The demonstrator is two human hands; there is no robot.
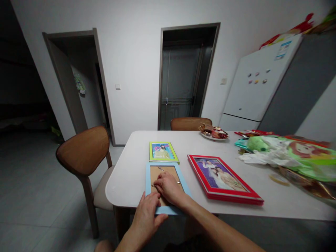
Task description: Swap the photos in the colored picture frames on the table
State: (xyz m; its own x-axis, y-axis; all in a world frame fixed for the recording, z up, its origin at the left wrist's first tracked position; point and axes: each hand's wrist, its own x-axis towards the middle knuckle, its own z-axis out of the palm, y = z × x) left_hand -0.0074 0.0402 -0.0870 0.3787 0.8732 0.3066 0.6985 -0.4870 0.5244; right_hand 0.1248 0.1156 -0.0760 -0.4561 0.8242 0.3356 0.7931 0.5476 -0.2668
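Light-blue frame (181,175) lies back-up on the white table (126,168), beneath both hands. Left hand (147,211) half open, thumb spread, at its lower-left edge; right hand (168,186) over the backing board (155,173), fingers bunched, any pinch hidden. Frame rectangular, flat-bordered; board matte brown, with small shiny metal clips (161,168).

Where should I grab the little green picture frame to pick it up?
Probably by its left and right borders, one hand coming from each side. The green frame lies flat with bare table beside both of those borders, but its near edge is right by the blue frame, leaving little finger room. Gripping the borders should keep fingers off the picture.
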